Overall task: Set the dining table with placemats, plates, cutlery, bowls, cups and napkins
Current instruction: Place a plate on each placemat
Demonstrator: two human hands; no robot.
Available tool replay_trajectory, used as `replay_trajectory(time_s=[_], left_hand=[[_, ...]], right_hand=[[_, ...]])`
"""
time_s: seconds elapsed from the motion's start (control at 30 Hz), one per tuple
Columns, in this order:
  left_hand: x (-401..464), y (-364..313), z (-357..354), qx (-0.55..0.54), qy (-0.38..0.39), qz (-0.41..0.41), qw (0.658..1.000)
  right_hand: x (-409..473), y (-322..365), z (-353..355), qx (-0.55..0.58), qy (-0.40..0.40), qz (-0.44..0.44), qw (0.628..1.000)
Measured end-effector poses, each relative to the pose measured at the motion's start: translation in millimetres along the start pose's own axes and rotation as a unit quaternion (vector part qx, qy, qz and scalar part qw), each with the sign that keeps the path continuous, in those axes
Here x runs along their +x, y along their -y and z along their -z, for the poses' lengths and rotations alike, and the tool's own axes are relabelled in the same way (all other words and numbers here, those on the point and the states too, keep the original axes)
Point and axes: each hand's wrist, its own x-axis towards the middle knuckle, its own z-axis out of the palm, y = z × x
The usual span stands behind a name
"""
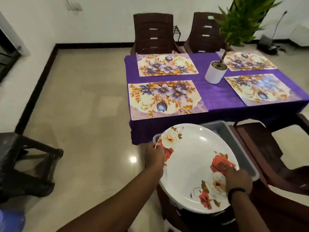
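A large white plate (192,158) with red and white roses is held over a grey bin (234,141) that sits on a brown chair (260,158). My left hand (155,154) grips its left rim. My right hand (238,180), a dark bead bracelet on the wrist, grips its right rim. Beyond, the table with a purple cloth (217,96) carries floral placemats: near left (165,97), far left (166,65), near right (264,88) and far right (249,61). Nothing lies on the mats.
A white pot with a green plant (216,72) stands mid-table between the mats. Two brown chairs (153,32) stand at the far side. Another dark chair (21,163) is on the floor at left. Tiled floor lies open left of the table.
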Motion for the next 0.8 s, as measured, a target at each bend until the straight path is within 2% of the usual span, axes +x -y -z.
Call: replay_trajectory(time_s=[0.17,0.4,0.63,0.8], left_hand=[[37,-18,54,-0.016,-0.034,-0.015,0.999],[107,-56,95,-0.026,-0.033,-0.03,0.999],[214,-118,80,0.0,0.026,-0.016,1.0],[278,-160,58,0.041,0.075,0.017,0.996]], right_hand=[[-42,54,-27,0.022,0.006,0.031,0.999],[-41,137,-71,0.039,0.012,0.072,0.997],[12,231,-117,0.07,-0.007,0.08,0.994],[58,290,-141,0.045,0.001,0.054,0.998]])
